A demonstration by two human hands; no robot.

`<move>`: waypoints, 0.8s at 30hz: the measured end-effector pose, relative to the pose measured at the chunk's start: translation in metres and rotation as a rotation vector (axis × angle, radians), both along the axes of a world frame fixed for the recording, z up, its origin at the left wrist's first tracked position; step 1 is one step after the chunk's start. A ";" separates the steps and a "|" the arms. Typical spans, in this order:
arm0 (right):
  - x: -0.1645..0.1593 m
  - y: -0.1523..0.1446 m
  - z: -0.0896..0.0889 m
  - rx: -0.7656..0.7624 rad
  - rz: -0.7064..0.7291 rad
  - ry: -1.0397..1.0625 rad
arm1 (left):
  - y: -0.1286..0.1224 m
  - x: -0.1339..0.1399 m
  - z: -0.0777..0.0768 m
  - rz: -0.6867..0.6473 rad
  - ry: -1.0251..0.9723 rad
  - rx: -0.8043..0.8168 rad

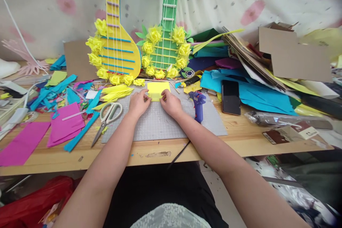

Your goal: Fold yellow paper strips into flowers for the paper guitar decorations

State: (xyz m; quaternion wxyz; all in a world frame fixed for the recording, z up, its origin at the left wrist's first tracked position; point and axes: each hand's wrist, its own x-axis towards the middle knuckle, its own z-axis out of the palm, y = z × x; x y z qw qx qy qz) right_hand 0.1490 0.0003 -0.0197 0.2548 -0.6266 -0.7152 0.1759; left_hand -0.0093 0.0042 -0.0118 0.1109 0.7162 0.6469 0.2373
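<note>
A small yellow rectangular paper (158, 88) lies on the grey gridded cutting mat (152, 128). My left hand (139, 103) pinches its near left corner with thumb and fingers. At the near right corner, my right hand (171, 103) grips the same sheet. The near edge looks like a paler strip, perhaps folded over. To the right of my right hand a purple glue gun (198, 105) rests on the mat, its black cord running off the table's front. Scissors with cream handles (107, 119) lie left of my left forearm, blades toward me.
Behind the mat stand a yellow paper guitar (125, 48) and a green one (166, 50), both edged with yellow paper flowers. Yellow paper strips (114, 93), magenta sheets (66, 123) and blue scraps lie left. A phone (231, 97), blue paper (263, 94) and cardboard (296, 57) fill the right.
</note>
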 end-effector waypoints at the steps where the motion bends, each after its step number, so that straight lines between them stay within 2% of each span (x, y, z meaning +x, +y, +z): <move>1: -0.001 0.000 -0.001 0.002 -0.003 -0.013 | 0.000 0.001 0.000 0.010 0.019 0.014; 7: -0.005 -0.001 0.000 0.019 -0.021 -0.120 | 0.000 0.006 -0.001 0.037 0.095 0.064; 16: -0.006 -0.005 0.003 0.034 0.002 -0.196 | -0.003 0.009 0.000 0.049 0.093 0.083; 24: -0.009 -0.007 0.006 0.025 0.005 -0.274 | -0.004 0.012 -0.004 -0.001 0.191 0.094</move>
